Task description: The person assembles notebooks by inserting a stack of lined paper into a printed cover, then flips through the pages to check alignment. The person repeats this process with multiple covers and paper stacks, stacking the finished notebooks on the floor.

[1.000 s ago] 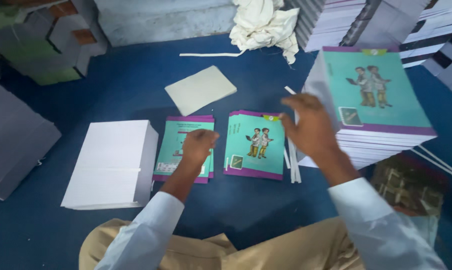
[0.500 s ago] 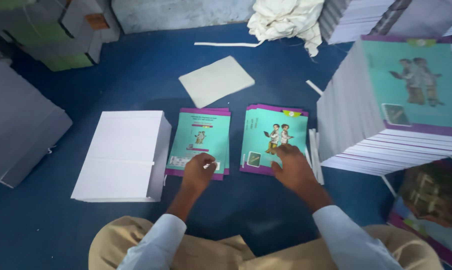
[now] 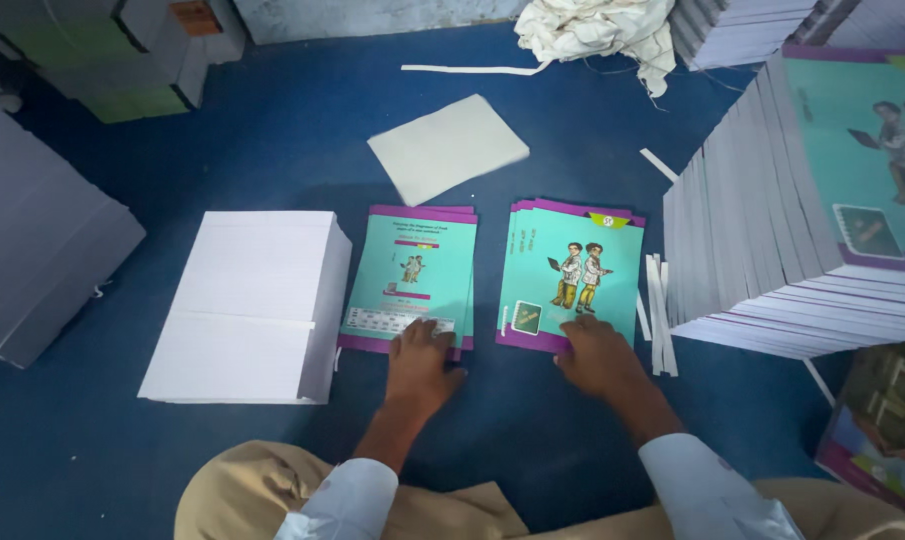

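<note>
Head view, left hand (image 3: 420,362): lower centre of frame, fingers spread flat on the near edge of the back-cover stack (image 3: 410,277), gripping nothing.
Right hand (image 3: 598,352): just right of it, palm down on the front-cover stack (image 3: 573,274), fingers loosely open.
Two stacks: side by side on the blue floor (image 3: 273,130), mid-frame, close but apart.
White paper pile (image 3: 251,302): left of the stacks.
Tall book stack (image 3: 773,230): right edge.
Loose white sheet (image 3: 448,147): above centre.
</note>
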